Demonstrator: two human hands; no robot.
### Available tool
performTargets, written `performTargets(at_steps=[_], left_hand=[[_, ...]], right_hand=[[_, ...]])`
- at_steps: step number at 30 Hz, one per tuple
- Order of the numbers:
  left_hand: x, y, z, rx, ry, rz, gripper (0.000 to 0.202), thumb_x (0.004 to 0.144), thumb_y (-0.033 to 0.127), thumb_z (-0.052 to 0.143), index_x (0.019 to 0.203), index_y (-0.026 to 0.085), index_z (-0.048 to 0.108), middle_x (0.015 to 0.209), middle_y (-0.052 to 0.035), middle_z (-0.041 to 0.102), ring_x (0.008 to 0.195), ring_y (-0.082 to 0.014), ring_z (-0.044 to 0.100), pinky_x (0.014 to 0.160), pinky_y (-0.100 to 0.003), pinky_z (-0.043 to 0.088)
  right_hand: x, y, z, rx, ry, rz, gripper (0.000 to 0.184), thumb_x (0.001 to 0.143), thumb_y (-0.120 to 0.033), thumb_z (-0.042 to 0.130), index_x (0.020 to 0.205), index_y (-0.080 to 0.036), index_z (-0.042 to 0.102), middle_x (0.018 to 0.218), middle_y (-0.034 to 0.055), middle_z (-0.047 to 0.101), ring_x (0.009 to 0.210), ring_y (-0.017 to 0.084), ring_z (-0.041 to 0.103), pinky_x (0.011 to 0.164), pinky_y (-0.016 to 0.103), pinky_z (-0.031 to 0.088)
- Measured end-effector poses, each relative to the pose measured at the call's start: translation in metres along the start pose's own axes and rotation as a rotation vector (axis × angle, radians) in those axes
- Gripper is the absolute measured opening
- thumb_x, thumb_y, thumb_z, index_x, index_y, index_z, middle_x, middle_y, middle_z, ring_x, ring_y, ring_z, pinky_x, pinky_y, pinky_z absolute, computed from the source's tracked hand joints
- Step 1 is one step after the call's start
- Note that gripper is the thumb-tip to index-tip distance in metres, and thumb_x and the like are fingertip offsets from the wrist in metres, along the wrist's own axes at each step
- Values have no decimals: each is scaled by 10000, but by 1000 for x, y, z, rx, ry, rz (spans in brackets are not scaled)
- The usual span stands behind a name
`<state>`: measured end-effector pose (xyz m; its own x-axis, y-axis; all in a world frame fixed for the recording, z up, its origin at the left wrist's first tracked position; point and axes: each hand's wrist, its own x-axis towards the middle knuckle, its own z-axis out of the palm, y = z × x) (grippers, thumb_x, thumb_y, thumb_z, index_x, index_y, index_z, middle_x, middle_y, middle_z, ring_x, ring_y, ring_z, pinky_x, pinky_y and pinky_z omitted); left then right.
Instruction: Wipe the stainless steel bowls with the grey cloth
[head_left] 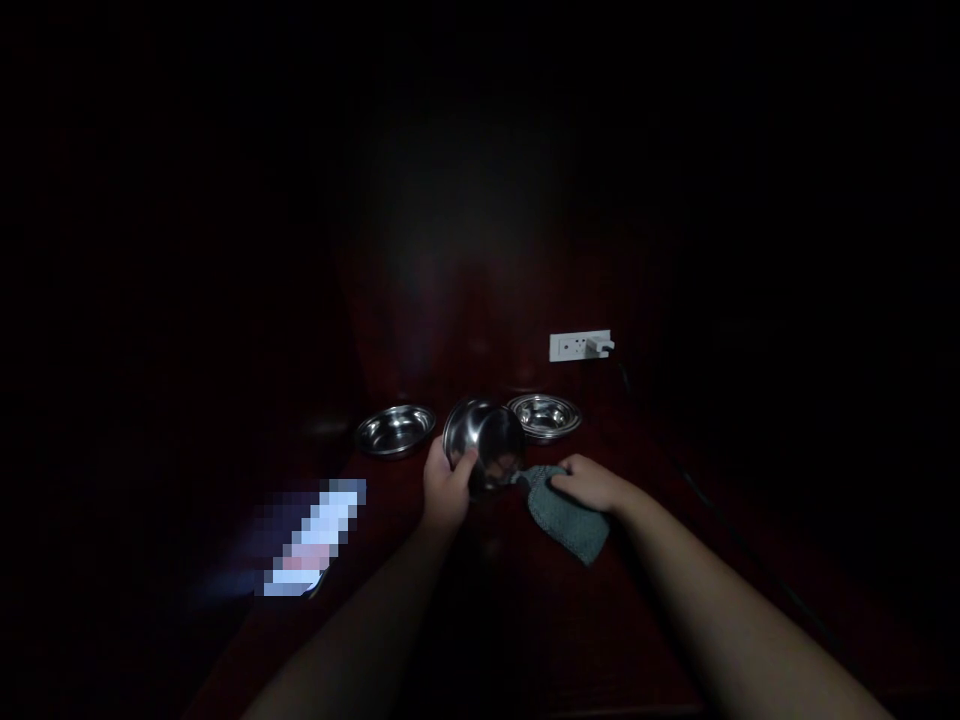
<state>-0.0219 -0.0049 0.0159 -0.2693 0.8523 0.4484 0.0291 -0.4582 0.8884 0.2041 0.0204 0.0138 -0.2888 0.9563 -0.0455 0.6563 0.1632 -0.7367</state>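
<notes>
Table (525, 610): dark red top that fills the near and middle field. Only its centre is lit, and the edges fade into black (the room beyond cannot be made out).

Lit patch (315, 540): bright, blurred oblong lying on the table at near left, well apart from both hands. What it is cannot be told.

Cloth (574, 530): grey-green knit, bunched under the right hand. Its near end trails on the table and its far corner touches the bowl's rim, so it is probably gathered up for a firmer pad.

Bowl (487, 440): steel, raised off the table at centre and tipped on edge. Its hollow faces near and right, which appears to turn the inside toward the cloth.

Left bowl (395, 430): steel, upright on the table, just left of the held one and slightly farther.

Right bowl (545, 415): steel, upright, just behind and right of the held one. The two resting bowls stand in a row near the back, within reach of either arm.

Left hand (444, 490): closed on the bowl's near left rim, thumb inside and fingers behind. This grip would steady the tilt.

Right hand (589, 482): palm down, fingers curled over the cloth and pressing it toward the bowl.

Strip (574, 347): white socket strip at far right, beyond the bowls.

Plug (601, 346): white, seated at the strip's right end. Its dark cable (705, 490) runs off toward near right, away from the hands.
</notes>
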Motion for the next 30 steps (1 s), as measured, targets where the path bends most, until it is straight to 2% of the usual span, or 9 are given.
performTargets(at_steps=[3, 6, 8, 14, 18, 21, 23, 27, 30], left_hand=[[-5, 5, 0, 123, -66, 71, 302, 747, 299, 567, 1019, 171, 534, 893, -37, 616, 815, -168, 573, 772, -311, 442], [-9, 9, 2, 186, -189, 116, 299, 758, 283, 549, 1038, 179, 542, 887, -36, 622, 798, -166, 574, 762, -306, 445], [-11, 11, 3, 243, -248, 155, 295, 753, 283, 556, 1031, 186, 575, 914, -51, 632, 823, -181, 578, 783, -315, 441], [-6, -2, 3, 474, -279, 243, 289, 752, 291, 562, 1028, 245, 633, 1033, -68, 639, 975, -231, 560, 939, -377, 369], [-4, -14, 4, 673, -282, 271, 293, 782, 273, 517, 1057, 263, 618, 1031, -55, 644, 995, -225, 551, 1038, -442, 231], [-4, -19, 4, 783, -301, 275, 294, 792, 250, 494, 1060, 285, 610, 995, -39, 650, 989, -218, 544, 1060, -468, 152], [-4, -20, 4, 834, -295, 280, 295, 797, 240, 482, 1058, 297, 606, 982, -31, 650, 1001, -220, 530, 1065, -481, 112], [-3, -21, 4, 887, -262, 243, 311, 804, 210, 457, 1063, 307, 599, 990, -29, 640, 1029, -228, 502, 1057, -532, 58], [-3, -21, 6, 903, -243, 205, 326, 803, 179, 446, 1064, 302, 598, 1000, -38, 633, 1052, -234, 480, 1041, -577, 34]], right_hand=[[2, 3, -5, 67, 75, 58, 341, 725, -430, 562, 552, -136, 570, 511, 6, 545, 488, 104, 481, 449, 213, 328], [10, 10, -11, 396, 266, 256, 349, 726, -454, 596, 601, -130, 556, 499, 9, 529, 430, 88, 458, 412, 207, 330], [17, 15, -14, 502, 321, 317, 336, 785, -463, 524, 694, -140, 536, 504, -4, 510, 393, 84, 443, 390, 207, 348], [47, 20, -20, 644, 373, 409, 355, 814, -466, 493, 898, -122, 517, 607, 30, 546, 478, 133, 561, 467, 263, 498], [71, 18, -23, 656, 397, 464, 414, 786, -476, 540, 985, -114, 509, 629, 22, 546, 465, 135, 555, 446, 283, 502], [88, 15, -23, 625, 415, 512, 420, 752, -421, 614, 1002, -96, 521, 663, 43, 565, 490, 143, 557, 427, 279, 484], [96, 14, -23, 608, 419, 539, 389, 771, -370, 612, 1026, -89, 529, 771, 77, 594, 595, 158, 588, 495, 292, 504], [107, 15, -26, 602, 388, 555, 336, 856, -327, 518, 1136, -143, 509, 1113, 87, 548, 934, 188, 569, 773, 386, 495], [109, 17, -29, 605, 388, 489, 345, 857, -332, 515, 1152, -153, 502, 1144, 85, 534, 968, 197, 557, 799, 406, 484]])
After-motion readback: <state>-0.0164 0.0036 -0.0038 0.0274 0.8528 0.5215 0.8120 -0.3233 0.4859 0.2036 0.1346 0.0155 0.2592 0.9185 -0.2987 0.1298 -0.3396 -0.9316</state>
